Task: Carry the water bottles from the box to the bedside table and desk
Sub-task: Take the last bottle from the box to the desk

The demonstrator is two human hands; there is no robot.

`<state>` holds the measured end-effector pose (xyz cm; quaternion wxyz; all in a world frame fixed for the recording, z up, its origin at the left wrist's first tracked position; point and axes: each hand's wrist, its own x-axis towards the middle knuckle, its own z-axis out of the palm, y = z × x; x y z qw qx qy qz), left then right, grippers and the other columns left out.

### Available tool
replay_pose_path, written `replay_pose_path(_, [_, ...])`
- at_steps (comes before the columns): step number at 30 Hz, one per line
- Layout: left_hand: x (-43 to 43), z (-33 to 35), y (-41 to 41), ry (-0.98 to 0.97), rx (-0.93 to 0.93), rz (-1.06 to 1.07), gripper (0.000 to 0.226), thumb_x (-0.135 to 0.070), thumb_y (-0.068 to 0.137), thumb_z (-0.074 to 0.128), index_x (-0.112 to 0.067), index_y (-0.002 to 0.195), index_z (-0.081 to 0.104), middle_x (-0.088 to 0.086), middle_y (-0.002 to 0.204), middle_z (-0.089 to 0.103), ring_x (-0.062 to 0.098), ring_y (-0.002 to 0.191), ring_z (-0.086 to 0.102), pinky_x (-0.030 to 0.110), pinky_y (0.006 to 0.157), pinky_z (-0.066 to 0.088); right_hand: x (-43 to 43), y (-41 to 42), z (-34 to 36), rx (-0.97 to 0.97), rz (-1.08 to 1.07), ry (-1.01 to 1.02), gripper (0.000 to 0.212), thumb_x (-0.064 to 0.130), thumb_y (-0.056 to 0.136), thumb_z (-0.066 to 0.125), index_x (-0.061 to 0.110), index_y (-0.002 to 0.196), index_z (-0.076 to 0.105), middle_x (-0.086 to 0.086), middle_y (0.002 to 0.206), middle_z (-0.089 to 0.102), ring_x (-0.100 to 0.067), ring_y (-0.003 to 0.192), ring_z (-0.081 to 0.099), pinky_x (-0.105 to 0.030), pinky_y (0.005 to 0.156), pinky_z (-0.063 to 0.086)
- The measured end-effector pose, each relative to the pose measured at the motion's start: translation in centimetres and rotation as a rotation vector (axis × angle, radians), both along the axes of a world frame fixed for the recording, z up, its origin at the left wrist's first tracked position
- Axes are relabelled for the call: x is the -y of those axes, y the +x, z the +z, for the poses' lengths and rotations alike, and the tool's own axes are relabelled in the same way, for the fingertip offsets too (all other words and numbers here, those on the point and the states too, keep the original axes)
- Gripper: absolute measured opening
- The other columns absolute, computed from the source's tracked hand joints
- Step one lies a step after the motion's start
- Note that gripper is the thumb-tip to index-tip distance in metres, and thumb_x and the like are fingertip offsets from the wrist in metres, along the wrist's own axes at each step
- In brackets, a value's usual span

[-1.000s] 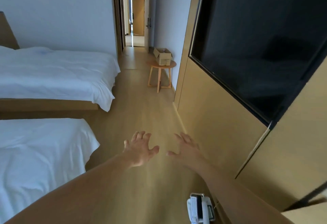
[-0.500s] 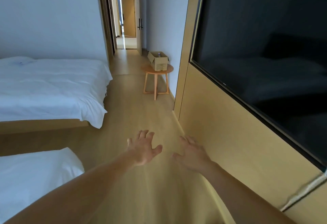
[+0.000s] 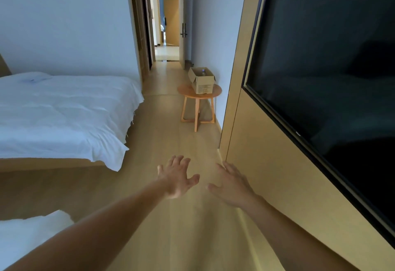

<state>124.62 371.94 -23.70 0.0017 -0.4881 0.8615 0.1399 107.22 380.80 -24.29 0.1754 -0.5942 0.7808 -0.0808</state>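
left grip (image 3: 176, 177): wide, fingers spread, palm down, holding nothing; held out over the floor (image 3: 171, 138).
right grip (image 3: 232, 186): also spread and empty; just beside the wall panel (image 3: 267, 163), apart from the left grip.
box (image 3: 202, 82): open cardboard, on the round bench (image 3: 186, 91) by the right wall, well ahead of both grips.
water bottle (image 3: 203, 71): one cap and neck show inside the box; can't tell if more are in there.
change: box and bench sit nearer and larger than a second ago. The near bed (image 3: 32, 234) has slid down to the lower-left corner and the far bed (image 3: 64, 110) is now alongside on the left. Both grips kept the same spread pose.
meaning: looks like the walk-up leg, heading to the box empty-handed. No pickup started.
targets: bedside table and desk not in view, so can't judge how many bottles are delivered.
next: probably cover the remaining floor, then reach into the box from above, since the flaps stand up.
risk: TV (image 3: 331, 78) and panel are close on the right. The bench is small and the box sits toward its wall side, so a shove could slide it.
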Motion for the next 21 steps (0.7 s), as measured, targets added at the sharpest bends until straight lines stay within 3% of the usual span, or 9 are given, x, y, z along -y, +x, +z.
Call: replay_pose_path(21, [40.5, -1.1, -11.5, -0.01, 0.006, -0.003, 0.078, -0.065, 0.096, 0.037, -0.021, 0.158, 0.021, 0.004, 0.167, 0.017, 0.023, 0.155, 0.006, 0.057, 0.12, 0.02, 38.6, -12.0, -0.7, -0.012, 0.011, 0.024, 0.084, 0.06, 0.092, 0.049, 0.023, 0.158, 0.013, -0.002, 0.166, 0.003, -0.02, 0.153, 0.002, -0.046, 0.121, 0.014])
